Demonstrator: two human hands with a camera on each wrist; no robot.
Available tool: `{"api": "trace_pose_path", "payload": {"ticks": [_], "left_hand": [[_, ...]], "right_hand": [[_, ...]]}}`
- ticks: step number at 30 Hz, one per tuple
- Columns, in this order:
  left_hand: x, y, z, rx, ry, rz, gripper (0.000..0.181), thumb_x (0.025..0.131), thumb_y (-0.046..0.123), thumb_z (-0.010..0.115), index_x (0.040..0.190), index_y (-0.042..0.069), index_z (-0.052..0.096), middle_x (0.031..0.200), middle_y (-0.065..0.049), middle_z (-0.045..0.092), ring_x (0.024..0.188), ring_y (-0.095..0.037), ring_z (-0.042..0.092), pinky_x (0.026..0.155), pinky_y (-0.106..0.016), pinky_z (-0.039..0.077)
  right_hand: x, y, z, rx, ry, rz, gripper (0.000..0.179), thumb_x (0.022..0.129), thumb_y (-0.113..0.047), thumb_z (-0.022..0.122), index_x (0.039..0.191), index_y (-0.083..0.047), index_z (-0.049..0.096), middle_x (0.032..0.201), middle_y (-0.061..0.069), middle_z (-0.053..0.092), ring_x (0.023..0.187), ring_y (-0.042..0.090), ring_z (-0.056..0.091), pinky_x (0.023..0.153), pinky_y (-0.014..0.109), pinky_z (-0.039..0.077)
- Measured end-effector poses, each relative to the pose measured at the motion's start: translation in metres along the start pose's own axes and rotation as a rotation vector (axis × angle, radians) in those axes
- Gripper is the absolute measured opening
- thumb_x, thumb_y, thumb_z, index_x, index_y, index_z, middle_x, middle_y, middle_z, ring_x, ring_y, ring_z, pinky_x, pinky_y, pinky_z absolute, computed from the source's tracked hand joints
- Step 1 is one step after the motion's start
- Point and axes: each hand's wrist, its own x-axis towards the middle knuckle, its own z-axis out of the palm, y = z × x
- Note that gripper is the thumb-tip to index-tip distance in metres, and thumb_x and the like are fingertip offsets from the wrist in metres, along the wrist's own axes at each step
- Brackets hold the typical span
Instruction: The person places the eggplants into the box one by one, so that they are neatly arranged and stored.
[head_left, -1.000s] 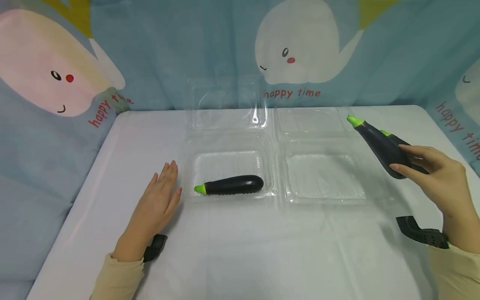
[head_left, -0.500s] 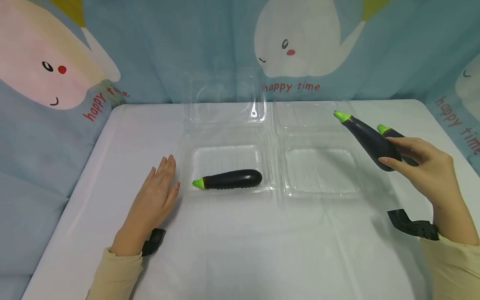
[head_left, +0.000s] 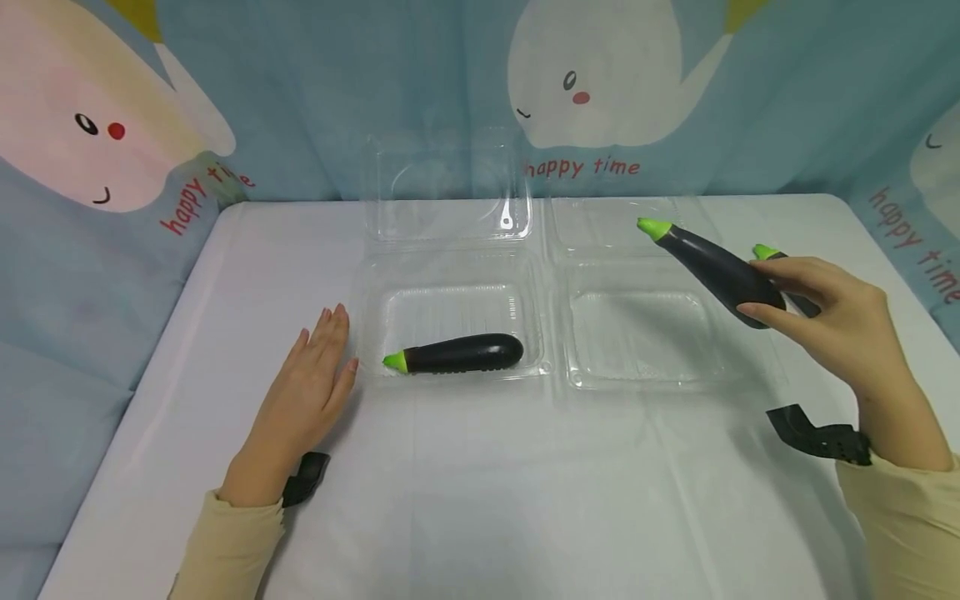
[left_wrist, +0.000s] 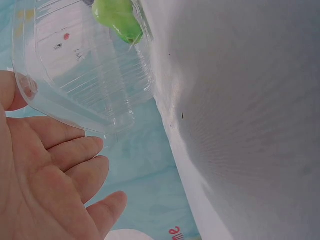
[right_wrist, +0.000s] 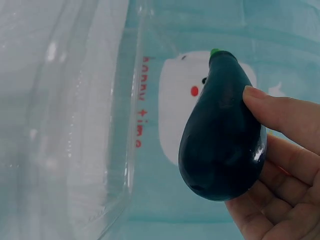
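My right hand (head_left: 840, 325) holds a dark eggplant (head_left: 712, 265) with a green stem by its thick end, raised at the right of the right clear plastic box (head_left: 637, 337). In the right wrist view, thumb and fingers pinch this eggplant (right_wrist: 220, 135) from the side. Another eggplant (head_left: 767, 252) lies behind the right hand, mostly hidden by it. A third eggplant (head_left: 461, 353) lies along the front of the left clear plastic box (head_left: 442, 312), stem to the left. My left hand (head_left: 303, 396) lies beside that box with its fingers extended; whether they touch it I cannot tell.
Both boxes have their lids open toward the back; the left lid (head_left: 450, 192) stands up and the right lid (head_left: 615, 225) lies lower. A white cloth (head_left: 480, 500) covers the table. Behind it hangs a blue printed curtain (head_left: 375, 92).
My right hand has carried the eggplant leftward toward the right box. More of the eggplant behind it now shows. The left hand keeps its place beside the left box; the head view tilts slightly.
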Motion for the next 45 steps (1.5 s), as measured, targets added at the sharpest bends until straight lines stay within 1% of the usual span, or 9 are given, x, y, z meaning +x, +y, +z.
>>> {"api": "trace_pose_path", "payload": {"ticks": [6,11,18,21,24,31,34,38,45], "left_hand": [[0.001,0.000,0.001,-0.001,-0.002,-0.006,0.056,0.098,0.016,0.045,0.144,-0.011,0.025,0.148,-0.025,0.028,0.139,-0.035,0.023,0.113,-0.050,0.017],[0.001,-0.001,0.001,-0.002,0.004,-0.004,0.056,0.098,0.015,0.045,0.143,-0.011,0.025,0.147,-0.025,0.029,0.138,-0.036,0.023,0.113,-0.050,0.017],[0.001,-0.001,0.001,-0.009,0.011,-0.001,0.056,0.098,0.015,0.045,0.143,-0.011,0.025,0.147,-0.026,0.029,0.139,-0.035,0.023,0.112,-0.051,0.018],[0.001,-0.001,0.001,-0.011,0.011,0.000,0.056,0.098,0.014,0.046,0.143,-0.011,0.025,0.147,-0.026,0.029,0.138,-0.036,0.023,0.112,-0.052,0.018],[0.002,-0.002,0.001,-0.011,0.008,-0.001,0.057,0.098,0.015,0.046,0.144,-0.010,0.024,0.147,-0.026,0.028,0.138,-0.036,0.023,0.112,-0.051,0.018],[0.002,-0.002,0.001,-0.013,0.003,-0.002,0.057,0.098,0.016,0.045,0.144,-0.010,0.024,0.148,-0.025,0.028,0.139,-0.035,0.023,0.112,-0.051,0.017],[0.002,-0.002,0.001,-0.012,0.002,-0.003,0.057,0.098,0.016,0.044,0.144,-0.010,0.024,0.148,-0.025,0.028,0.139,-0.035,0.023,0.113,-0.051,0.017],[0.002,-0.002,0.002,-0.010,0.002,-0.005,0.057,0.098,0.016,0.044,0.144,-0.010,0.024,0.148,-0.025,0.028,0.139,-0.035,0.023,0.113,-0.050,0.017],[0.002,-0.002,0.001,-0.013,-0.003,-0.007,0.056,0.099,0.017,0.044,0.144,-0.010,0.024,0.148,-0.025,0.028,0.139,-0.034,0.022,0.113,-0.050,0.016]], "right_hand": [[0.003,-0.011,0.003,-0.004,0.008,-0.104,0.051,0.065,0.012,0.080,0.114,0.003,0.066,0.106,-0.030,0.054,0.100,-0.012,0.050,0.084,0.002,0.037],[0.005,-0.019,0.006,0.018,0.015,-0.142,0.051,0.062,0.013,0.081,0.110,0.003,0.068,0.103,-0.028,0.057,0.098,-0.008,0.053,0.084,0.004,0.039],[0.008,-0.027,0.011,-0.018,0.007,-0.216,0.057,0.056,0.014,0.083,0.110,0.001,0.069,0.104,-0.031,0.056,0.099,-0.010,0.052,0.084,0.004,0.039],[0.010,-0.029,0.012,-0.017,-0.003,-0.249,0.059,0.055,0.015,0.083,0.110,0.000,0.069,0.105,-0.029,0.057,0.099,-0.010,0.052,0.085,0.005,0.039],[0.012,-0.030,0.014,-0.012,-0.004,-0.294,0.060,0.053,0.015,0.084,0.110,0.002,0.069,0.106,-0.020,0.062,0.100,-0.009,0.053,0.086,0.006,0.040],[0.016,-0.034,0.017,0.019,-0.020,-0.311,0.058,0.054,0.015,0.083,0.108,0.004,0.068,0.108,-0.016,0.064,0.100,-0.007,0.055,0.086,0.008,0.041],[0.017,-0.037,0.018,0.035,-0.024,-0.333,0.059,0.053,0.016,0.083,0.109,0.004,0.068,0.107,-0.004,0.067,0.100,-0.005,0.056,0.086,0.009,0.042],[0.020,-0.040,0.020,0.022,-0.032,-0.360,0.058,0.055,0.013,0.084,0.110,0.004,0.068,0.106,0.009,0.067,0.102,-0.006,0.055,0.087,0.009,0.042],[0.025,-0.047,0.022,0.023,-0.053,-0.373,0.061,0.053,0.015,0.084,0.110,0.002,0.068,0.106,0.007,0.067,0.100,-0.005,0.055,0.087,0.010,0.042]]}}
